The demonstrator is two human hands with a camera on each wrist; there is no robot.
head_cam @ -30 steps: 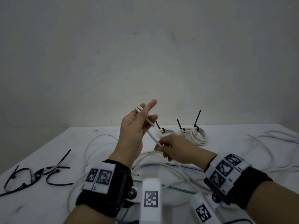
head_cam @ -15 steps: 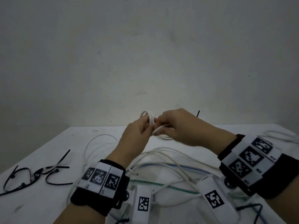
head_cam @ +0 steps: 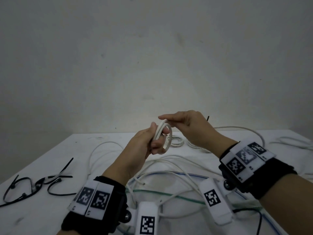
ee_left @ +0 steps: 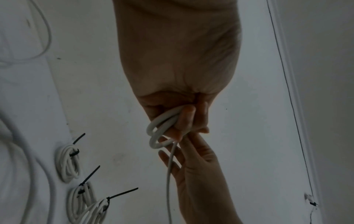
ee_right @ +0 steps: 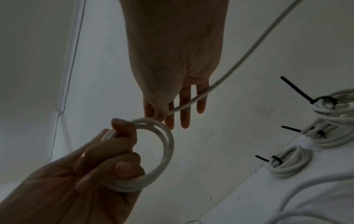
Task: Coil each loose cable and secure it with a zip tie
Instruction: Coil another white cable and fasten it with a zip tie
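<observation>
In the head view my left hand (head_cam: 156, 143) grips a small coil of white cable (head_cam: 169, 136) above the table, fingers curled round its turns. My right hand (head_cam: 165, 119) is just above the coil. Its thumb and forefinger pinch the free run of cable (ee_right: 247, 51) where it meets the top of the coil (ee_right: 168, 145), and the other fingers (ee_right: 184, 115) stick out straight. In the left wrist view the coil (ee_left: 156, 133) pokes out of my left hand (ee_left: 182, 122), and the cable (ee_left: 169, 169) trails down across the right palm (ee_left: 197, 171).
Three finished coils with black zip ties (ee_left: 68, 162) (ee_right: 289, 163) (ee_right: 333, 121) lie at the back of the white table (head_cam: 50, 209). Loose black zip ties (head_cam: 33, 184) lie at the left. Loose white cables (head_cam: 169, 160) and a clear plastic bag (head_cam: 169, 194) lie under my wrists.
My right hand rose from low by the table to the top of the coil, bringing the cable round. The left hand's fingers closed round the turns, and the loop is now wider.
</observation>
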